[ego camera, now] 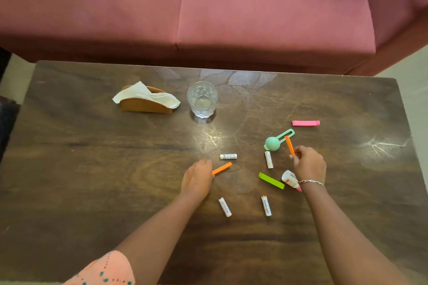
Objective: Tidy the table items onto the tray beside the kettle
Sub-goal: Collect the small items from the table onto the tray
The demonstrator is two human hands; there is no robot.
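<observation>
My left hand (197,179) pinches one end of an orange clip (222,168) that lies on the wooden table (92,169). My right hand (309,164) grips a second orange clip (289,144), tilted up beside a green measuring spoon (276,140). Several white batteries lie around, among them one at the centre (228,156), one upright by the spoon (269,159) and two nearer me (225,207) (266,205). A green clip (271,180), a pink clip (305,123) and a small white glue bottle (289,178) under my right wrist also lie on the table. No tray or kettle is in view.
A wooden napkin holder (146,105) with white tissue and a clear drinking glass (202,99) stand at the back of the table. A pink sofa (208,11) runs behind the far edge. Bare tabletop spreads to the left and right of the items.
</observation>
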